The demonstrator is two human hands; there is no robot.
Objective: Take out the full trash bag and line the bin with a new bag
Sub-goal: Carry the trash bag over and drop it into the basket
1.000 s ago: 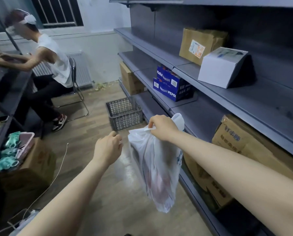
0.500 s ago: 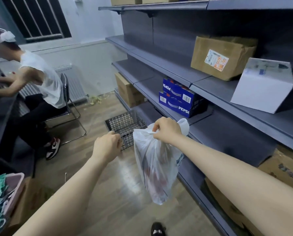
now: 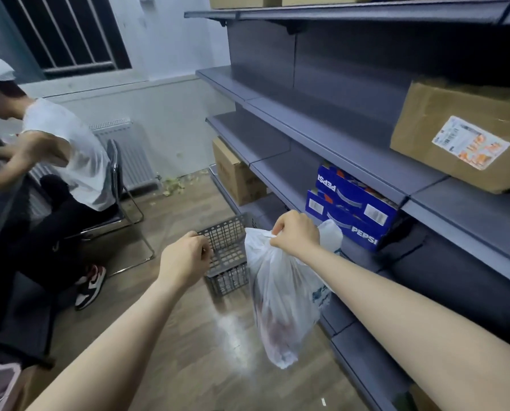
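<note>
A full white translucent trash bag (image 3: 280, 307) hangs above the wooden floor, with reddish contents showing through. My right hand (image 3: 295, 232) grips its gathered top. Just behind the bag stands a grey plastic mesh bin (image 3: 227, 256) on the floor, partly hidden by the bag and by my left hand (image 3: 185, 259). The left hand is held out in front of the bin with its fingers curled into a loose fist, and I see nothing in it.
Grey metal shelving (image 3: 322, 137) runs along the right with cardboard boxes (image 3: 467, 137) and blue Pepsi cartons (image 3: 351, 209). A person in a white shirt (image 3: 70, 155) sits on a chair (image 3: 120, 197) at the left. A radiator (image 3: 129, 155) stands at the far wall.
I have moved forward toward the mesh bin, so it sits closer and lower in view. The bag still hangs from my right hand. The seated person has shifted to the left edge.
</note>
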